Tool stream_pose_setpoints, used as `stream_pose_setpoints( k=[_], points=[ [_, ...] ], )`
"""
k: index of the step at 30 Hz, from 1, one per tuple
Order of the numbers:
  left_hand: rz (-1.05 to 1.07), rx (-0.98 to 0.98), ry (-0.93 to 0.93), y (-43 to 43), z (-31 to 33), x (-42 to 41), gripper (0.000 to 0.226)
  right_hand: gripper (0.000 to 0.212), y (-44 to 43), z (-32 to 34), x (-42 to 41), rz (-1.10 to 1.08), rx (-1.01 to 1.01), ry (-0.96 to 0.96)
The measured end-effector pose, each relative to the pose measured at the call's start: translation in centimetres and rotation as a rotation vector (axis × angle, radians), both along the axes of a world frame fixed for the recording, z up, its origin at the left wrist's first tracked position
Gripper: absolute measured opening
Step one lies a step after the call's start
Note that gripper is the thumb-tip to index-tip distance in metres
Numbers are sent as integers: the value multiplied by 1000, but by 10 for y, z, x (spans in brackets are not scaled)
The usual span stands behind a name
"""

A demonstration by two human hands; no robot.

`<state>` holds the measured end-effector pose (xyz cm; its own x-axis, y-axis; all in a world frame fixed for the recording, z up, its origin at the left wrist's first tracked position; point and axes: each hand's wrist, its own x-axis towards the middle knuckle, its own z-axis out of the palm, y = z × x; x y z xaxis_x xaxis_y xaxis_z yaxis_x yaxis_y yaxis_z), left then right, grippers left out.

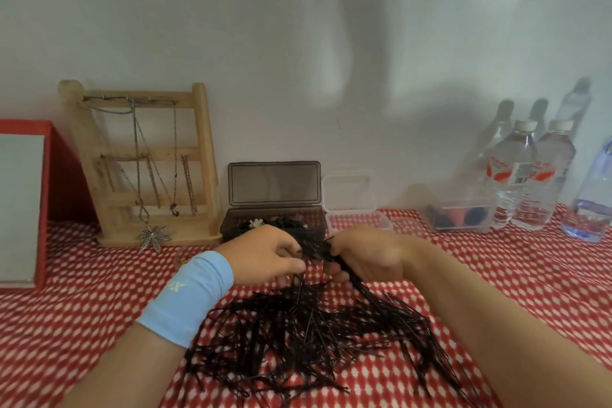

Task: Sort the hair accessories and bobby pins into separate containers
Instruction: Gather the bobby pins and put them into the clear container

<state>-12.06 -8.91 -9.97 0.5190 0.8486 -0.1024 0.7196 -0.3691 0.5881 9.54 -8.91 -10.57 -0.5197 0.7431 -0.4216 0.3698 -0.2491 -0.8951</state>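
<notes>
A big loose heap of dark bobby pins (298,341) lies on the red-and-white cloth in front of me. My right hand (367,255) is closed around a bundle of bobby pins (331,257) lifted above the heap. My left hand (268,255), with a light blue wristband, pinches pins at the same bundle. Behind my hands stands a dark smoky box (275,192) with its lid up and hair accessories inside. Beside it on the right sits a small clear container (356,220), lid open.
A wooden jewellery stand (142,162) with chains stands at the back left, next to a red box (33,202). At the back right are a clear box (460,214) with dark items and several water bottles (530,172). A white wall runs behind.
</notes>
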Motion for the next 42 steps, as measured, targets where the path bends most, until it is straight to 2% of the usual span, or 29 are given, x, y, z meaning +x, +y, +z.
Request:
stream_pose_setpoints(
  k=[3, 6, 10, 14, 16, 18, 20, 23, 27, 29, 31, 34, 36, 38, 40, 42],
  points=[
    [42, 85, -19, 5, -1, -2, 11, 29, 7, -6, -3, 28, -77, 78],
    [-29, 18, 67, 5, 5, -9, 6, 54, 9, 0, -1, 97, -110, 54],
    [-73, -63, 203, 2, 10, -17, 7, 31, 9, 11, 4, 168, 39, -133],
    [-55, 27, 316, 3, 14, -18, 16, 27, 13, 16, 8, 164, 55, -68],
    [46, 138, 207, 3, 19, -16, 20, 25, 16, 17, 8, 195, 64, -17],
    [137, 237, -34, -1, 25, -11, 23, 24, 17, 17, 7, 273, 90, 28],
    [119, 267, -172, -5, 29, -5, 26, 25, 18, 13, 3, 357, 111, 42],
    [16, 253, -128, -7, 25, 1, 25, 21, 20, 5, -7, 386, 97, 68],
    [21, 240, -51, 0, 19, -4, 20, 20, 19, 2, -9, 440, 149, 43],
    [13, 210, -32, 0, 20, -4, 18, 25, 16, 6, -7, 478, 249, -25],
    [15, 199, -41, -1, 22, -2, 15, 21, 15, 7, -7, 499, 369, -140],
    [45, 278, -19, -3, 24, 0, 8, 22, 17, 5, -9, 443, 493, -285],
    [53, 327, 9, -3, 25, 0, 7, 13, 15, 5, -11, 413, 484, -272],
    [49, 346, 32, -3, 24, 0, 9, 18, 15, 6, -13, 420, 409, -225],
    [73, 340, -20, -3, 22, 0, 14, 24, 14, 5, -13, 398, 342, -179],
    [117, 331, -78, -2, 21, -2, 14, 22, 16, 3, -10, 308, 267, -109]
  ],
)
